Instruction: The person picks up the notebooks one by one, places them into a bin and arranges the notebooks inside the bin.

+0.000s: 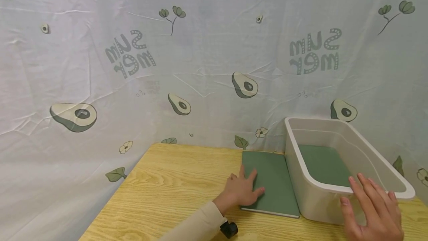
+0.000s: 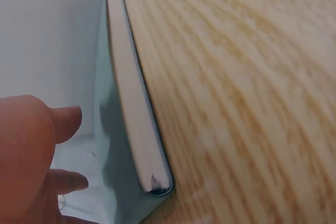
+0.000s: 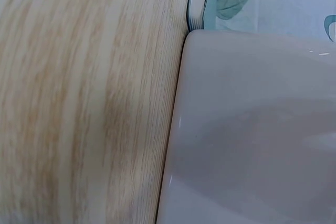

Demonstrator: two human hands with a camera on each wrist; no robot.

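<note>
A green hardcover book (image 1: pixel 272 183) with pale page edges lies flat on the wooden table, along the left side of a white plastic bin (image 1: pixel 314 192). My left hand (image 1: pixel 243 190), fingers spread, is over the book's left part; the left wrist view has the thumb and fingers beside the cover (image 2: pixel 113 145). At the bin's near right end is my right hand (image 1: pixel 378 211), its fingers extended up over the front rim. Inside the bin, a flat green thing like the book's cover (image 1: pixel 322 163) covers part of the floor.
The wood-grain table (image 1: pixel 167 185) extends left of the book and in front of the bin. Behind stands a pale sheet (image 1: pixel 207 58) printed with avocados and leaves, close to the table's back edge. A small black device (image 1: pixel 229 229) sits at my left wrist.
</note>
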